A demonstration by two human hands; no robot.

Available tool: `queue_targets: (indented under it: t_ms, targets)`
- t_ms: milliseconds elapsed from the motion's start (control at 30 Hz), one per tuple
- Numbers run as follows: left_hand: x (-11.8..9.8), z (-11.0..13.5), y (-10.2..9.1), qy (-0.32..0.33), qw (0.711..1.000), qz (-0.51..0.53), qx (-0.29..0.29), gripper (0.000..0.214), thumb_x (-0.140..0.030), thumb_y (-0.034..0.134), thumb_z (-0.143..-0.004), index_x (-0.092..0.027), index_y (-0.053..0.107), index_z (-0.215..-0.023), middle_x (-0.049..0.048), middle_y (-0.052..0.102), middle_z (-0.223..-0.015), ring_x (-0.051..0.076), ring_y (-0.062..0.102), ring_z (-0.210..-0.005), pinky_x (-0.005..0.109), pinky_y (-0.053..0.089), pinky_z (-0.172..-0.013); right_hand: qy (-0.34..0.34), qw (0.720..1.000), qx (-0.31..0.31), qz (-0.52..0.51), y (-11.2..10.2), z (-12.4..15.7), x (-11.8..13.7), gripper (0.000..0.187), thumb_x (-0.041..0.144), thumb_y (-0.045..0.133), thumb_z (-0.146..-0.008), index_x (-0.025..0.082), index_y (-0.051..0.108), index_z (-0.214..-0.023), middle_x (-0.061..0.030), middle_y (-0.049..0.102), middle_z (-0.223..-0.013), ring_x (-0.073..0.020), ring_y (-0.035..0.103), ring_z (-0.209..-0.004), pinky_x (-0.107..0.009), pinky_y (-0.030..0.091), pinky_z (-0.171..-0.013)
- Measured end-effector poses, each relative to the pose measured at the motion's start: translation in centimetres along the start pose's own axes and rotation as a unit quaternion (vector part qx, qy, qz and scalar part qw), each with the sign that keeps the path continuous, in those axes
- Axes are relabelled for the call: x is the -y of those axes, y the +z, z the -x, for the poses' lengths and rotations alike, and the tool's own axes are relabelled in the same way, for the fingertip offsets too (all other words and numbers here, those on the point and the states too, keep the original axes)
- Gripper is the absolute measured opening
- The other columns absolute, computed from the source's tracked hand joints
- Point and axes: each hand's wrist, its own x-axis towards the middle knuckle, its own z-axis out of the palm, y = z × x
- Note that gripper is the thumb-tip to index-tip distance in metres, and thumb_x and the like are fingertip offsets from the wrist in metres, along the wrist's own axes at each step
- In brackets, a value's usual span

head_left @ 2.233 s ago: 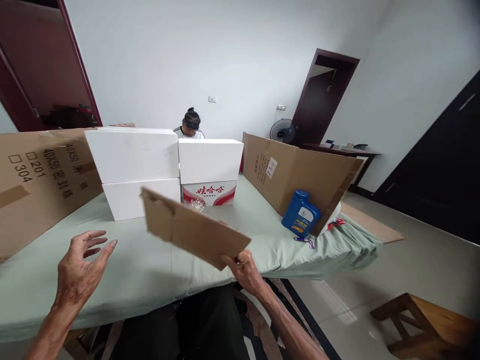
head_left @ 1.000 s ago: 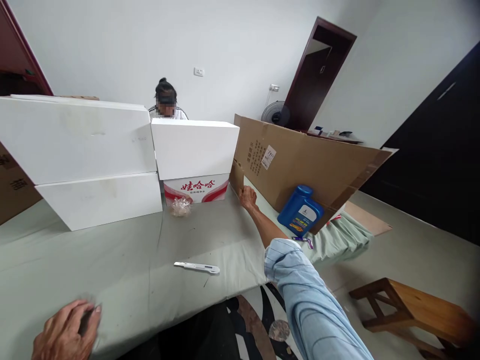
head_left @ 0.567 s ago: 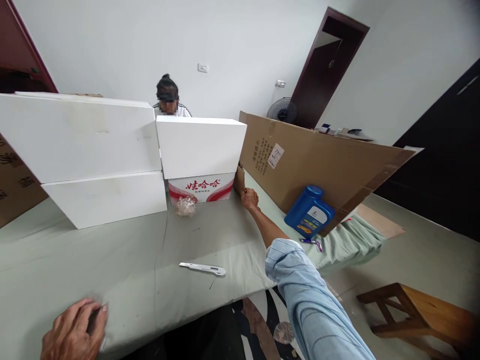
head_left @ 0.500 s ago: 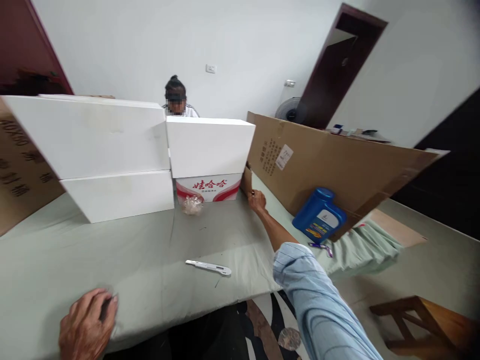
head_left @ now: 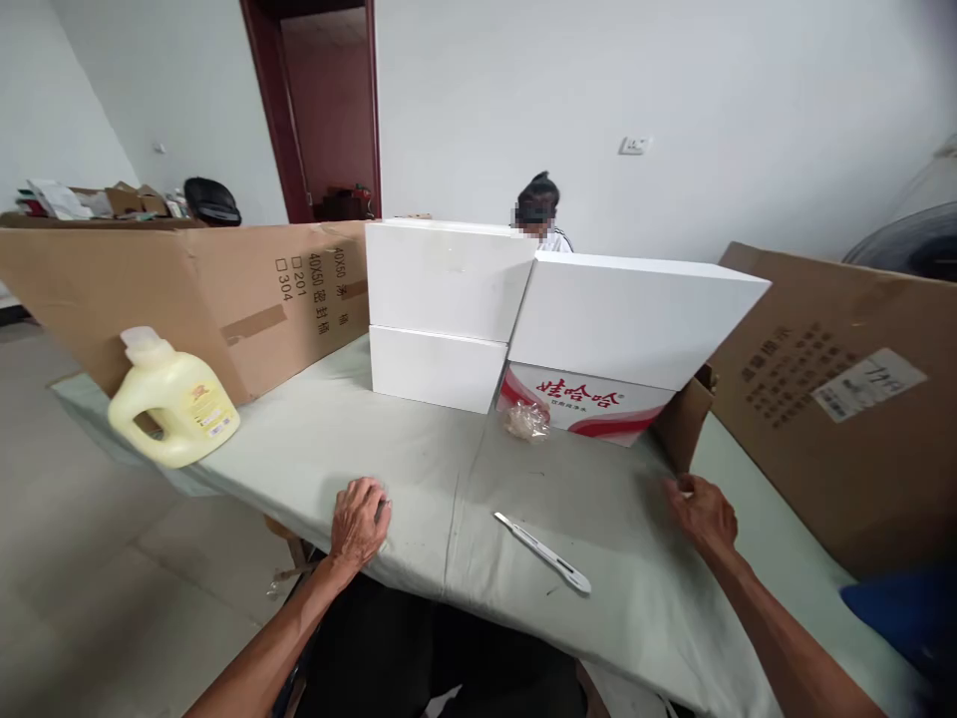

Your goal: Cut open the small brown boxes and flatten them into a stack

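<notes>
My left hand [head_left: 359, 519] lies palm down on the pale green tablecloth [head_left: 419, 449] near the front edge, fingers forward, holding nothing. My right hand [head_left: 699, 514] rests on the cloth further right, fingers curled in, with nothing visible in them. It is just in front of a small brown cardboard piece [head_left: 684, 424] that stands against the red-and-white printed box [head_left: 583, 399]. A white utility knife [head_left: 542, 550] lies on the cloth between my hands.
White foam boxes [head_left: 449, 279] [head_left: 628, 314] are stacked at the back, with a small crumpled plastic bag [head_left: 527, 421] in front. Large cardboard sheets stand left [head_left: 186, 289] and right [head_left: 837, 399]. A yellow jug [head_left: 171, 399] sits far left, a blue jug [head_left: 897, 613] at lower right. A person [head_left: 538, 209] sits behind the boxes.
My right hand stood the cardboard piece beside the printed box, let go and drew back toward me. The view has swung left. My left hand stayed on the cloth.
</notes>
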Motion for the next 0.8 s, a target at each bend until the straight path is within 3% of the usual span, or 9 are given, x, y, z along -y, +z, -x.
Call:
queue_targets:
  t_ms: [133, 267, 367, 467, 667, 800]
  targets:
    - [-0.3, -0.3, -0.2, -0.013, 1.000, 0.010, 0.017, 0.006, -0.022, 0.062, -0.100, -0.023, 0.064, -0.095, 0.0092, 0.071, -0.108, 0.029, 0.063, -0.103, 0.042, 0.046, -0.088, -0.099, 0.987, 0.094, -0.085, 0.8, 5.4, 2.5, 0.046, 0.060, 0.050, -0.096, 0.023, 0.076, -0.091, -0.0119, 0.080, -0.094, -0.0255, 0.073, -0.078, -0.036, 0.057, -0.072]
    - [-0.6, -0.5, -0.5, -0.022, 0.999, 0.021, 0.031, 0.006, -0.020, 0.061, -0.099, -0.023, 0.064, -0.096, 0.0091, 0.070, -0.108, 0.028, 0.062, -0.105, 0.042, 0.045, -0.090, -0.287, 0.928, 0.146, -0.186, 1.3, 12.2, 6.0, 0.051, 0.073, 0.055, -0.099, 0.026, 0.076, -0.106, -0.0122, 0.079, -0.105, -0.0280, 0.076, -0.089, -0.039, 0.062, -0.080]
    - [-0.7, -0.6, -0.7, -0.026, 0.999, 0.031, 0.036, 0.006, -0.018, 0.062, -0.098, -0.023, 0.065, -0.095, 0.0096, 0.069, -0.108, 0.029, 0.061, -0.106, 0.043, 0.045, -0.090, -0.367, 0.900, 0.148, -0.182, 1.4, 15.6, 8.2, 0.045, 0.069, 0.057, -0.103, 0.028, 0.075, -0.111, -0.0130, 0.078, -0.108, -0.0304, 0.077, -0.097, -0.043, 0.063, -0.087]
    - [-0.8, -0.6, -0.9, -0.029, 0.998, 0.042, 0.039, 0.007, -0.017, 0.062, -0.097, -0.023, 0.065, -0.095, 0.0092, 0.069, -0.108, 0.028, 0.060, -0.106, 0.043, 0.045, -0.090, -0.399, 0.890, 0.151, -0.163, 1.6, 16.8, 9.3, 0.038, 0.061, 0.053, -0.107, 0.028, 0.072, -0.106, -0.0117, 0.076, -0.101, -0.0298, 0.076, -0.094, -0.043, 0.063, -0.086]
    - [-0.8, -0.6, -0.9, -0.041, 0.996, 0.065, 0.042, 0.008, -0.018, 0.061, -0.099, -0.024, 0.063, -0.094, 0.0086, 0.067, -0.108, 0.028, 0.059, -0.105, 0.042, 0.044, -0.091, -0.399, 0.894, 0.138, -0.152, 2.2, 16.1, 10.5, 0.032, 0.047, 0.045, -0.111, 0.029, 0.059, -0.089, -0.0072, 0.069, -0.083, -0.0257, 0.071, -0.076, -0.038, 0.056, -0.069]
    - [-0.8, -0.7, -0.7, -0.046, 0.995, 0.080, 0.045, 0.007, -0.017, 0.062, -0.098, -0.022, 0.063, -0.094, 0.0086, 0.067, -0.108, 0.028, 0.059, -0.106, 0.042, 0.045, -0.091, -0.397, 0.894, 0.115, -0.173, 2.6, 15.9, 13.6, 0.026, 0.042, 0.043, -0.112, 0.029, 0.055, -0.094, -0.0033, 0.067, -0.077, -0.0233, 0.067, -0.066, -0.035, 0.052, -0.064]
